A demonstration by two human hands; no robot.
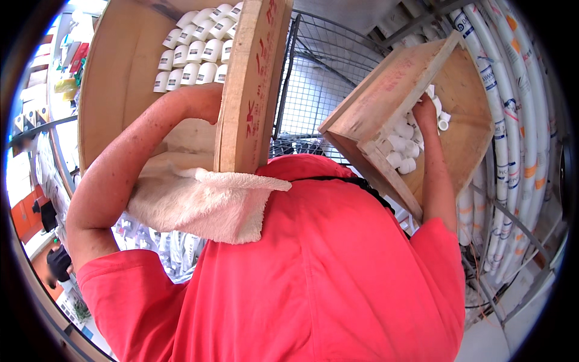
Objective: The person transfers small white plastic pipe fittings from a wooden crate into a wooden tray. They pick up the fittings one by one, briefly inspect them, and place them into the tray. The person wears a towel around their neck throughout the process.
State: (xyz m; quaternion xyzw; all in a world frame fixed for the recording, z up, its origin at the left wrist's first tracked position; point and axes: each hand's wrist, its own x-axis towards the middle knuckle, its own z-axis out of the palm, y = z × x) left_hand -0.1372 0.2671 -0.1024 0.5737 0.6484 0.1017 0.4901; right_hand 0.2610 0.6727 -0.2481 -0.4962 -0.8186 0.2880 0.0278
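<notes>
My left forearm reaches into a large wooden box (108, 72) on the left. The fingers of my left hand (212, 104) are hidden behind the box's side board (248, 90). Beyond that hand, white pipe fittings (195, 51) with dark labels lie in neat rows. On the right, my right hand (424, 111) is down inside a tilted wooden box (467, 96), fingers closed about a white pipe fitting (430, 90). Loose white pipe fittings (403, 143) lie heaped beside that hand, some with their open ends showing.
A cream fleecy cloth (205, 202) drapes over the left box's near edge. Behind and between the boxes stands a dark wire mesh rack (319, 60). Long white wrapped pipes (512, 120) stand along the right. Plastic-bagged goods (160, 244) lie below my left arm.
</notes>
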